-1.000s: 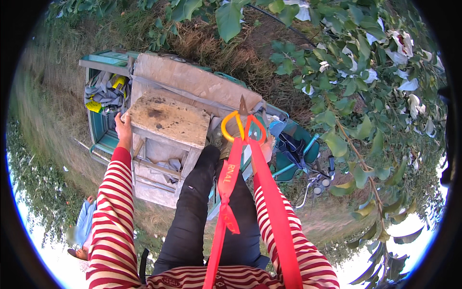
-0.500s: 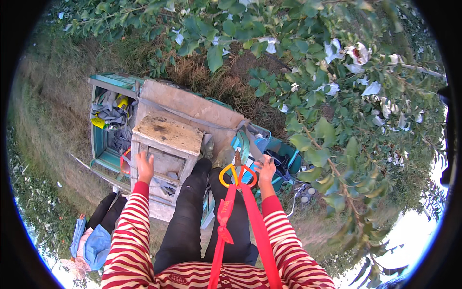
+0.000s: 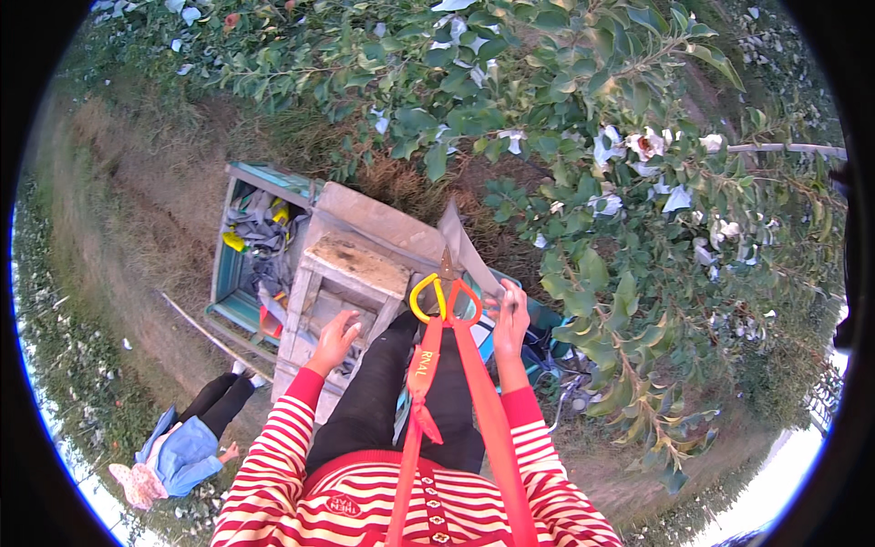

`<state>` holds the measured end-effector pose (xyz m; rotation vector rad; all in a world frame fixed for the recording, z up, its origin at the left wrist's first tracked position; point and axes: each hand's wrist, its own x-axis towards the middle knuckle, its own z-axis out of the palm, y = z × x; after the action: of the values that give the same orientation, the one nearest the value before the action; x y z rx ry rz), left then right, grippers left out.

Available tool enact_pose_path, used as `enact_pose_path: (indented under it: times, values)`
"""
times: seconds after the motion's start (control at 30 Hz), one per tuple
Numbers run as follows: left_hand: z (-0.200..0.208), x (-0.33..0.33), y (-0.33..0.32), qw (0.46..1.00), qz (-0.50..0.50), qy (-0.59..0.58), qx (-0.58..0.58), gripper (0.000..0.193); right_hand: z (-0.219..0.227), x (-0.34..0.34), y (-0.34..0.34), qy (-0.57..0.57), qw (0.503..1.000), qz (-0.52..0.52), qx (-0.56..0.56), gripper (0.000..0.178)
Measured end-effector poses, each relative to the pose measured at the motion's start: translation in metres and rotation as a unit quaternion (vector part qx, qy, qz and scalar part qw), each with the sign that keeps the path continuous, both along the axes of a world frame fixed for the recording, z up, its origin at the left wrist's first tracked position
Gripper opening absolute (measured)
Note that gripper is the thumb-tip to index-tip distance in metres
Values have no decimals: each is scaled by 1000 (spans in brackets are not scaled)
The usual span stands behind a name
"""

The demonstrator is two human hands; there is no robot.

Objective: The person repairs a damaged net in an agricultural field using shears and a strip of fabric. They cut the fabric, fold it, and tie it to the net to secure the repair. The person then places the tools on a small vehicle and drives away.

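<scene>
While looking down on a wooden stool (image 3: 360, 262) set on a teal cart (image 3: 273, 179), holds out 2 bare hands from striped sleeves (image 3: 269, 460). To the right of the stool, has the right hand (image 3: 510, 314) at the lower end of a grey strip (image 3: 469, 255), with fingers bent close together by that end; cannot tell whether pinching it. On the near side of the stool, has the left hand (image 3: 335, 342) with fingers loosely curved and a little apart, apparently around nothing; cannot tell whether touching the stool. Judging by these poses, seems to be at the step of handling the strip, 1-handed. For the next move, would likely need a sure pinch on the strip and some care around the scissors (image 3: 447, 265), hanging on a red ribbon (image 3: 488, 419) just right of the stool, between the 2 hands. Left of the stool, shows crumpled grey and yellow clothes (image 3: 260, 228) in the cart; farther off, to the stool's lower left, a person (image 3: 187, 456) in blue; beyond and right of the stool, leafy branches (image 3: 592, 264) with white wrappings (image 3: 676, 199).
</scene>
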<state>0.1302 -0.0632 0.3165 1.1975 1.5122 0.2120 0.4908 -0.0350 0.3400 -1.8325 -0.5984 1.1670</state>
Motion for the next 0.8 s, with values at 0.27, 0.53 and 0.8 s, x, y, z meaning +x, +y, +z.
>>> enact_pose_path:
  times: [0.27,0.53,0.8]
  values:
    - [44,-16,-22,989,-78,121,40,31,28,6,11,305,949,-77,35,41]
    - [90,19,-23,963,-212,156,49,34,73,51,8,334,942,17,-1,39]
    - [187,164,56,944,-272,-122,146,49,134,21,-21,411,883,222,-53,38]
